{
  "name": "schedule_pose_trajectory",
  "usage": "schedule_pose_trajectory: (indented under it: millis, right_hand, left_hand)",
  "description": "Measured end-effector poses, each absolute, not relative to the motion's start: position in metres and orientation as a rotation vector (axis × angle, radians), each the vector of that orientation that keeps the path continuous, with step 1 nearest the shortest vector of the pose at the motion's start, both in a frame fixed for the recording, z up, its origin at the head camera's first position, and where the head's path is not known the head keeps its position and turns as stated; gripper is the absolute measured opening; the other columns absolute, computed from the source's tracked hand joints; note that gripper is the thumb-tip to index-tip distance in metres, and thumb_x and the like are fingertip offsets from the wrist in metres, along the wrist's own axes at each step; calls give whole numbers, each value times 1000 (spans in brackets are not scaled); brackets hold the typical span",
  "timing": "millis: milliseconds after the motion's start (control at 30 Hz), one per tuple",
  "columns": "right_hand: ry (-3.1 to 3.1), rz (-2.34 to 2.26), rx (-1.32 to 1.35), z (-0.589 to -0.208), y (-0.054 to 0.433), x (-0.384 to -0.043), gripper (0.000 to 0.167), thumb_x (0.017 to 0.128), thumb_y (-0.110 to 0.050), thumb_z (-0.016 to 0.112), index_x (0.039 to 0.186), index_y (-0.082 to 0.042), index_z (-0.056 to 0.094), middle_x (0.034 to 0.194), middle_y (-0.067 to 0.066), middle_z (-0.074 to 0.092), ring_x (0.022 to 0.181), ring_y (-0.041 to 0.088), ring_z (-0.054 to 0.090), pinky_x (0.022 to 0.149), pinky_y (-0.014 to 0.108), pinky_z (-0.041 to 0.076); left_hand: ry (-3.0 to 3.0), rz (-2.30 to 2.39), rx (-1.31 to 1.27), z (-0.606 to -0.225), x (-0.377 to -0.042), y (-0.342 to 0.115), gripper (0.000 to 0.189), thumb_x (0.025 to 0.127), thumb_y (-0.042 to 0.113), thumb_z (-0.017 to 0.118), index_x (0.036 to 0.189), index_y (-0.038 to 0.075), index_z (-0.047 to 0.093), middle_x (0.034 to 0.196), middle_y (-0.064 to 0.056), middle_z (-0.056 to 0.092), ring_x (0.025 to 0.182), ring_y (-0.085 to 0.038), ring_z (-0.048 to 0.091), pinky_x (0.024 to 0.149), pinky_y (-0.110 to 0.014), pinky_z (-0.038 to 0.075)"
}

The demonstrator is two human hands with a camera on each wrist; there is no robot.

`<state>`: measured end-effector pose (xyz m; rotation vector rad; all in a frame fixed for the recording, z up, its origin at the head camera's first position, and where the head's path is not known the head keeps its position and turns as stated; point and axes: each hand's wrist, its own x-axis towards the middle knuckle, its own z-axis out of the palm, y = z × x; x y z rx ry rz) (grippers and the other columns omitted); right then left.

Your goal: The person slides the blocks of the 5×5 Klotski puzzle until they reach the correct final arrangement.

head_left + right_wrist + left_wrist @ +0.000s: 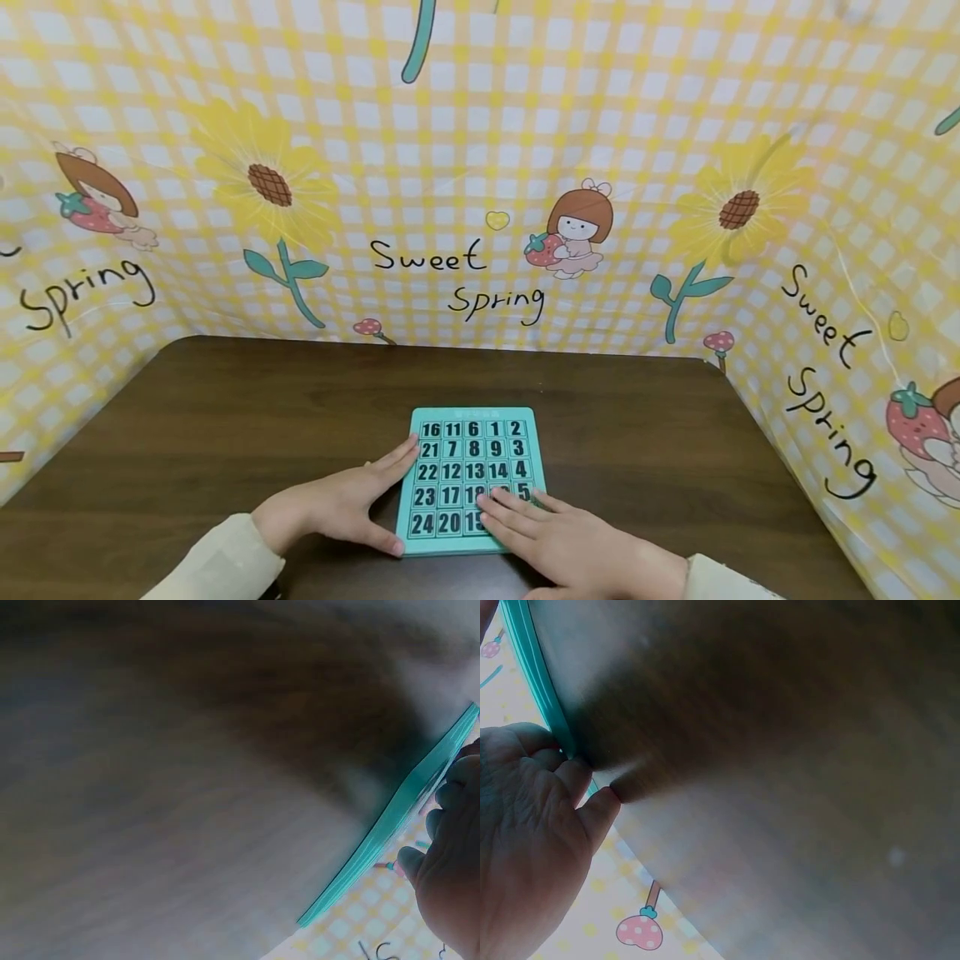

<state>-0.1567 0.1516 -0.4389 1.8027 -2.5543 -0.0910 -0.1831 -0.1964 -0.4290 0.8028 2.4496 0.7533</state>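
pale cuffs frame the near edge of my view, the right sleeve (727,579) and the left sleeve (225,562) both cut off by the bottom of the head view. between and just beyond them, on the dark wooden table (300,392), lies the turquoise number board (487,413), flat, nearly square, its slightly longer axis running away from me.

both hands touch it. my left hand (341,500) is braced along its left edge, fingertips at the upper part, thumb by the near corner, not clenched around anything. my right hand (577,542) reaches in over the near right corner, fingers fairly straight and laid across the tiles (475,472), grasping nothing that i can see. so the right is the nearer one to the numbers; the left has only the rim.

that right hand hides the most: the near right cells sit under it, the tile beside 18 shows only a sliver, and i can't tell where any gap in the grid is. its thumb runs out of the head view. both wrist views are dim and blurred, giving me the board's side edge but no numbers.
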Motion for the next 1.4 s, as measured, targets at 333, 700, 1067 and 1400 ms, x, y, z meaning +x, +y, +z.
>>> schedule_pose_trajectory:
  millis: [333,700,1067,1400]
  right_hand:
    - [-2502,-214,1807,-442,144,-156,79,102,-64,18,160,-9,19,168,7,17,154,24,20,114,47,40]
    - [-2530,-269,1748,-437,164,-151,83,99,-68,21,160,-11,20,167,6,20,152,23,25,111,47,43]
    - [-2528,-193,1758,-437,165,-151,84,99,-68,24,159,-9,20,167,8,19,153,24,23,111,47,43]
    - [-2541,-207,1903,-430,127,-158,83,100,-67,22,161,-12,10,169,4,7,155,20,13,119,46,34]
  left_hand:
    - [2452,748,800,-428,-183,-195,119,78,58,77,160,7,8,169,-11,-4,152,-37,18,115,-68,22]
    - [2432,778,801,-428,-182,-196,119,79,57,77,160,7,6,168,-11,-7,152,-38,13,115,-70,17]
    - [2451,762,800,-431,-183,-196,121,77,59,77,161,9,6,169,-10,-6,152,-36,14,115,-69,17]
    - [2457,760,823,-430,-181,-197,120,79,59,76,160,6,7,168,-13,-4,151,-41,16,113,-71,20]
